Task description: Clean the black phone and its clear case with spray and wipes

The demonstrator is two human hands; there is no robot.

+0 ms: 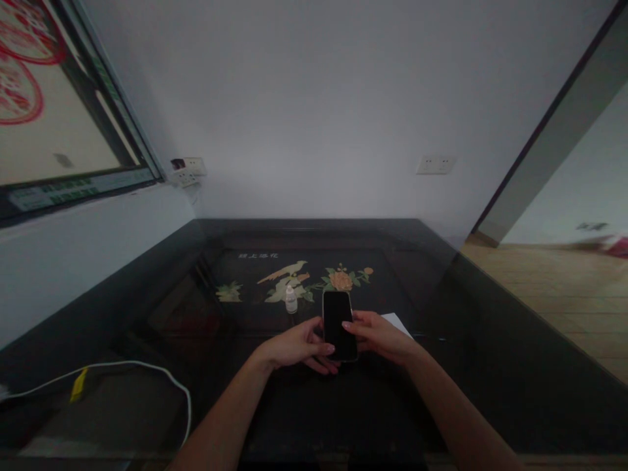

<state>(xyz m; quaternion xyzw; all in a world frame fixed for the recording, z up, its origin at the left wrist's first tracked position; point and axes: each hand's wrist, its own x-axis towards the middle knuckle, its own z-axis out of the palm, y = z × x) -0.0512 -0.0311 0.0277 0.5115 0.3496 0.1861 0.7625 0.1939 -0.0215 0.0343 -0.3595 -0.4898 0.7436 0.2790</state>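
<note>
A smartphone (337,314) with a dark screen is held upright over the table, between both hands. My left hand (299,343) grips its lower left side, thumb across the bottom of the screen and fingers underneath. On the right edge, my right hand (375,332) is closed on the phone, its thumb lying over the screen. Just beyond my left hand stands a small white bottle (291,299). Partly covered by my right hand and wrist, a white sheet, perhaps paper (397,324), lies on the table.
The dark glossy tabletop (471,353) bears a bird-and-flower picture (341,281). At the left lies a white cable (140,363) with a yellow tag (78,384). Wall sockets (436,164) sit above the table's far edge. A window (73,111) is at the upper left.
</note>
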